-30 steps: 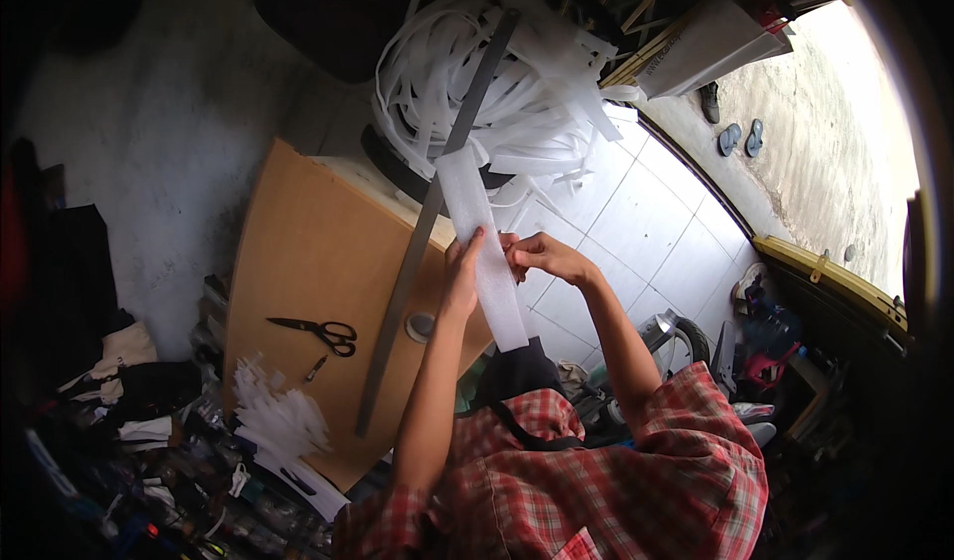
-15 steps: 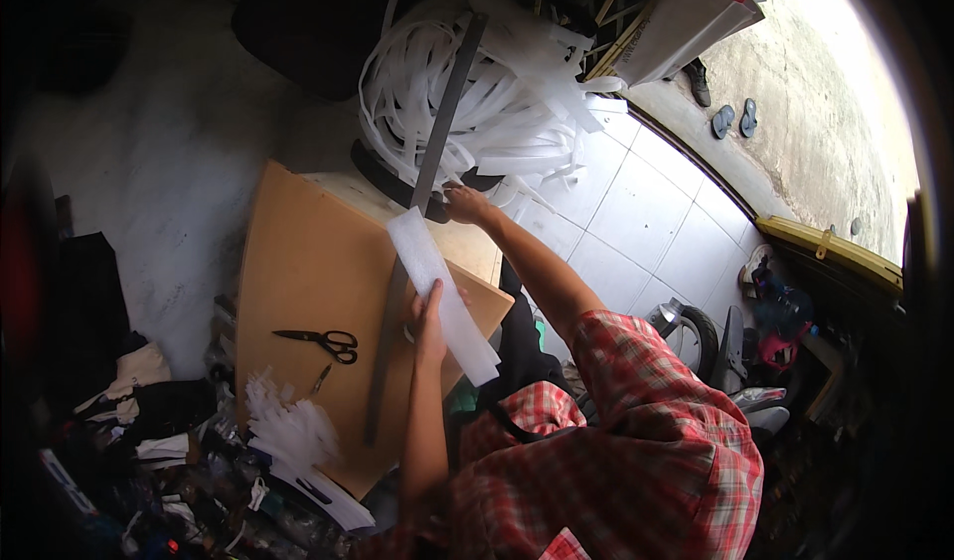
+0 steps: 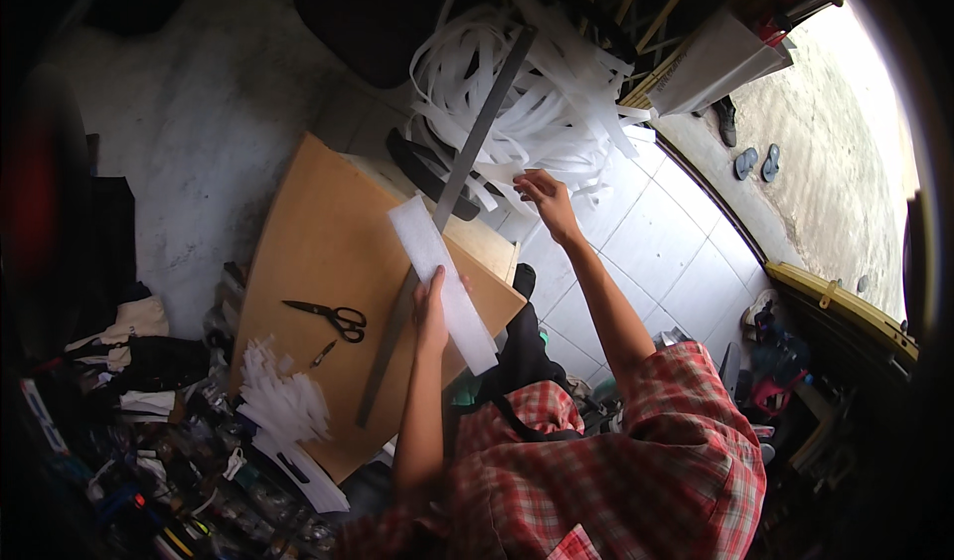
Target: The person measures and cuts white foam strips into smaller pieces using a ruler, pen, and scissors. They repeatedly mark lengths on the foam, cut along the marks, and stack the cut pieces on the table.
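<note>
My left hand [image 3: 430, 312] is closed on a wide white foam strip [image 3: 444, 282], held at a slant above the brown board [image 3: 298, 232]. My right hand [image 3: 545, 202] is raised beside a big heap of long white strips [image 3: 477, 78], its fingers bent but apart; no held thing can be made out in them. A long grey metal ruler [image 3: 479, 128] runs from the board up across the heap, passing partly behind the foam strip. On the board lie black scissors [image 3: 343, 322] and a small pointed tool [image 3: 324, 353].
Short white strips [image 3: 283, 391] are bunched at the board's lower left edge. Mixed clutter [image 3: 169, 480] fills the floor at lower left. White floor tiles [image 3: 646, 227] lie to the right, with a pair of slippers [image 3: 757, 162] beyond the doorway and a bag [image 3: 711, 63] near it.
My right hand has moved away from the ruler, to the right. My left hand keeps its hold on the foam strip. The whole view has shifted slightly.
</note>
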### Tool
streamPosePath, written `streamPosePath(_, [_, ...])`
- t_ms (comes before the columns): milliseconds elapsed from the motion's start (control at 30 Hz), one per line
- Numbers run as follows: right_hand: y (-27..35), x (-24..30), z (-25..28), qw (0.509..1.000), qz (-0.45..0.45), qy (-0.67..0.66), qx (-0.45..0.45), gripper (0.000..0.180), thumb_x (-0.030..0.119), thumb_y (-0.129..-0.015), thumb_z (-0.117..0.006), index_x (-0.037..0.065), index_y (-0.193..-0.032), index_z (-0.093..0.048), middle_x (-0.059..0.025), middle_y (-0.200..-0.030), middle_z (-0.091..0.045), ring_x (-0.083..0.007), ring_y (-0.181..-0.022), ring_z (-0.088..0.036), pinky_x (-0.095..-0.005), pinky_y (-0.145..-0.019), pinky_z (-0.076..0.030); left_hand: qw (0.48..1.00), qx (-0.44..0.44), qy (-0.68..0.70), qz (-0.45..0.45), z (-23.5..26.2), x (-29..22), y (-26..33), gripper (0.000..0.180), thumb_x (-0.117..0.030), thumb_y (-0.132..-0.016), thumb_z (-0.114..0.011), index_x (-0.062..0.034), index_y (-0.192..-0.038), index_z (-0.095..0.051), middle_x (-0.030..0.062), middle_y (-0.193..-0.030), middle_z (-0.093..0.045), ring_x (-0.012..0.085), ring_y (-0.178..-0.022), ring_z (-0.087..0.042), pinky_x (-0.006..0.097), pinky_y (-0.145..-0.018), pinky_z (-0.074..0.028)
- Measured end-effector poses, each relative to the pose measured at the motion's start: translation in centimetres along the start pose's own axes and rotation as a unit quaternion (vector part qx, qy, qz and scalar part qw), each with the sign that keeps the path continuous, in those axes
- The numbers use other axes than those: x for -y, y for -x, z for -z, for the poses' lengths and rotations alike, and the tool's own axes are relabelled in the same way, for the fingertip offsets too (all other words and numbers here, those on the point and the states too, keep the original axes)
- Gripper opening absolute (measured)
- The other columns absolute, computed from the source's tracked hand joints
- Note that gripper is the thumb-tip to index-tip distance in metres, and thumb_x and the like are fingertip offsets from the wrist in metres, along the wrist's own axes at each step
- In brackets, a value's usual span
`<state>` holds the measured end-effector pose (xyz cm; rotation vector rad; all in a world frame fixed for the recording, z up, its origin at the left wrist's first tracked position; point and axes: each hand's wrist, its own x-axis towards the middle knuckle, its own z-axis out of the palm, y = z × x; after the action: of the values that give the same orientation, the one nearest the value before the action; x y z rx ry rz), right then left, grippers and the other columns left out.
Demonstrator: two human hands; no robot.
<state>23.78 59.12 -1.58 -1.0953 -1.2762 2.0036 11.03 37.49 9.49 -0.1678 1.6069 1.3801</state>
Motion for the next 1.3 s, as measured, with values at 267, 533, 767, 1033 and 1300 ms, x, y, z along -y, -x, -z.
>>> streamPosePath(267, [0.1, 4.3, -2.8, 0.993, 0.077, 0.02, 0.091, 0.027, 0.019, -0.098, -0.056, -0.003, -0.11, -0.066, -0.0105, -0.11, -0.067, -0.0187, -0.101, -0.062, -0.0327, -0.086, -0.05, 1.0, -0.016, 0.013, -0.017, -1.1, -1.1, 0.1, 0.034, -0.033, -0.093, -0.061, -0.0022, -0.106, -0.056, 0.0127, -0.086, -0.066, 0.0217, -0.075, -0.064, 0.035, -0.072, -0.051])
streamPosePath(533, [0.6, 0.4, -4.6, 0.958, 0.071, 0.215, 0.175, 0.028, 0.018, -0.094, -0.059, -0.002, -0.113, -0.066, -0.0144, -0.122, -0.064, -0.026, -0.105, -0.065, -0.0363, -0.09, -0.052, 0.992, 0.025, 0.123, 0.009, 1.8, -0.5, -1.1, 0.053, -0.054, -0.096, -0.038, -0.0049, -0.109, -0.054, 0.0128, -0.089, -0.064, 0.024, -0.082, -0.063, 0.038, -0.076, -0.05])
streamPosePath(767, [0.5, -3.2, -4.0, 0.962, 0.015, 0.253, 0.102, 0.024, 0.017, -0.095, -0.056, -0.002, -0.103, -0.069, -0.015, -0.099, -0.069, -0.0231, -0.091, -0.069, -0.0346, -0.083, -0.053, 0.987, 0.025, 0.158, -0.031, 3.9, 0.2, -0.4, 0.058, -0.056, -0.099, -0.03, -0.0075, -0.118, -0.054, 0.0116, -0.094, -0.063, 0.0244, -0.081, -0.061, 0.037, -0.077, -0.05])
streamPosePath(1033, [4.1, 0.7, -6.7, 0.939, 0.111, 0.325, -0.026, 0.026, 0.019, -0.093, -0.058, -0.005, -0.086, -0.065, -0.0165, -0.079, -0.068, -0.0261, -0.074, -0.068, -0.036, -0.069, -0.052, 0.992, 0.042, 0.088, -0.078, 5.0, 0.0, 0.8, 0.071, -0.063, -0.097, -0.038, -0.0063, -0.139, -0.039, 0.0138, -0.121, -0.058, 0.024, -0.101, -0.059, 0.037, -0.089, -0.046])
streamPosePath(1300, [10.9, 3.3, -12.0, 0.906, 0.124, 0.294, 0.279, 0.074, 0.042, -0.083, -0.073, 0.006, -0.138, -0.039, -0.022, -0.101, -0.065, -0.0337, -0.09, -0.067, -0.0394, -0.078, -0.052, 0.98, 0.095, 0.088, -0.152, 3.9, -1.1, 1.0, 0.047, -0.036, -0.101, -0.05, 0.0011, -0.13, -0.047, 0.0146, -0.131, -0.054, 0.0249, -0.121, -0.052, 0.038, -0.104, -0.041])
